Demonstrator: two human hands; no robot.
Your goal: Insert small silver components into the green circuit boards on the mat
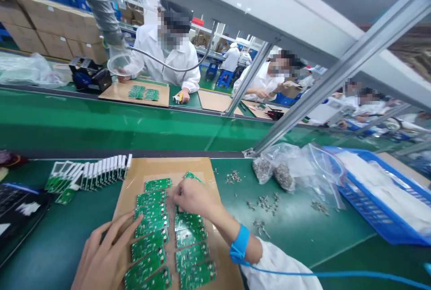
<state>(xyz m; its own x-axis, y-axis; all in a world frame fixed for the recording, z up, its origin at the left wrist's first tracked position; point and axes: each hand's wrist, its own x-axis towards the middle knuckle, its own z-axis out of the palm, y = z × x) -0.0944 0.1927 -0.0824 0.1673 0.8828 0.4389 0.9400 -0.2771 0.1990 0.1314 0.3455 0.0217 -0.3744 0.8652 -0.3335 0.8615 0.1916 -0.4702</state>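
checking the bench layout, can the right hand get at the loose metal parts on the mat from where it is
Probably yes: the right hand sits at the circuit boards, and the loose metal parts lie open on the green mat just to its right, with nothing standing between them.

The wearer's right hand [193, 198] carries a bright blue wrist strap [239, 244]. A thin blue cable [336, 275] leads from it toward the right edge. A white sleeve [279, 267] begins behind the strap. The left hand [104, 254] is bare.
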